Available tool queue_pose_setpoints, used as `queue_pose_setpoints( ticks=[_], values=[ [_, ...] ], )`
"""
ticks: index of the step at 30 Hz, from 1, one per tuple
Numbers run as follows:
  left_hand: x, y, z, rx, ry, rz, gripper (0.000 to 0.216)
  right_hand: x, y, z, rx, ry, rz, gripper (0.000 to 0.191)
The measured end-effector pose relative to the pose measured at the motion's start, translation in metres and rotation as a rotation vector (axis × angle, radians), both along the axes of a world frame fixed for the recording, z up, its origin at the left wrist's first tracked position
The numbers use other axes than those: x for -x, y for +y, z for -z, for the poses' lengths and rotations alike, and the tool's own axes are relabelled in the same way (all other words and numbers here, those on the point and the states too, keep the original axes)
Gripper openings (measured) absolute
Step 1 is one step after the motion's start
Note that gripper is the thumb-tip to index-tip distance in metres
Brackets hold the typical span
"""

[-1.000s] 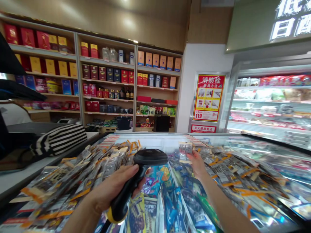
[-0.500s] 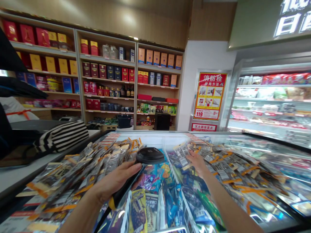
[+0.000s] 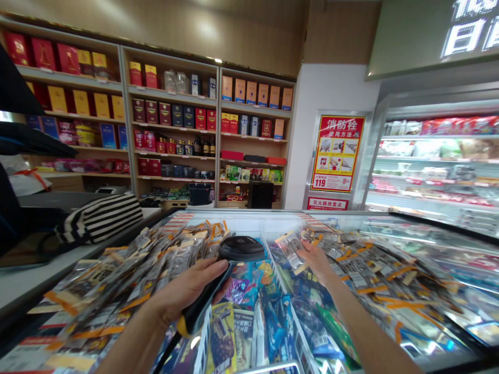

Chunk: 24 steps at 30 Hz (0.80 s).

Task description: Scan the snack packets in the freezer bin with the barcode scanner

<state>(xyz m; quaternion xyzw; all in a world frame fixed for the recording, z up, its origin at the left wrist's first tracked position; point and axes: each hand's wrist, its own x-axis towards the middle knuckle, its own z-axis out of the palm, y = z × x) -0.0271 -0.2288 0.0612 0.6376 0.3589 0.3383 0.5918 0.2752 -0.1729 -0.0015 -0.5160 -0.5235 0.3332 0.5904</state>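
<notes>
My left hand [image 3: 186, 289] is wrapped round the handle of a black barcode scanner [image 3: 234, 254] with a yellow base, held over the chest freezer [image 3: 249, 221]. My right hand [image 3: 316, 258] reaches further in and grips a small clear packet [image 3: 290, 244] with an orange strip, tilted among the piled packets. Below the scanner lie colourful wrapped frozen items [image 3: 249, 291]. More clear packets with orange strips [image 3: 128, 270] heap up on the left side of the freezer and on the right side [image 3: 374, 265].
A striped bag [image 3: 99, 218] lies on the counter [image 3: 23, 291] at the left. Wooden shelves [image 3: 175, 130] of boxed goods fill the back wall. A red notice [image 3: 337, 154] hangs on the white pillar. An open chiller cabinet [image 3: 436, 161] stands at the right.
My right hand has lowered the packet from upright in the air down onto the pile. The scanner has dipped slightly and the view has shifted a little.
</notes>
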Motion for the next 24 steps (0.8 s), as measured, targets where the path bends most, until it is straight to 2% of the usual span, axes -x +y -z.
queue_pose_setpoints(
  ticks=[3,8,11,16,19,24],
  values=[
    [0.0,-0.005,-0.004,0.033,-0.045,-0.003,0.035,0.0,-0.001,-0.001,-0.012,-0.015,-0.022,0.023],
    [0.008,-0.009,-0.01,-0.105,0.011,0.123,0.032,-0.003,0.0,0.001,0.057,0.024,-0.033,0.025],
    [0.012,-0.008,-0.01,-0.139,0.061,0.129,0.031,-0.005,0.002,0.003,0.046,0.07,0.014,0.03],
    [0.009,-0.009,-0.007,-0.084,-0.013,0.141,0.029,-0.007,0.003,0.006,0.039,0.048,0.05,0.032],
    [0.005,-0.009,-0.004,0.021,-0.065,0.111,0.029,-0.006,0.004,0.005,0.018,0.035,0.078,0.033],
    [-0.001,-0.009,0.001,0.104,-0.111,0.081,0.032,-0.004,0.007,0.007,-0.112,0.125,0.077,0.037]
  ],
)
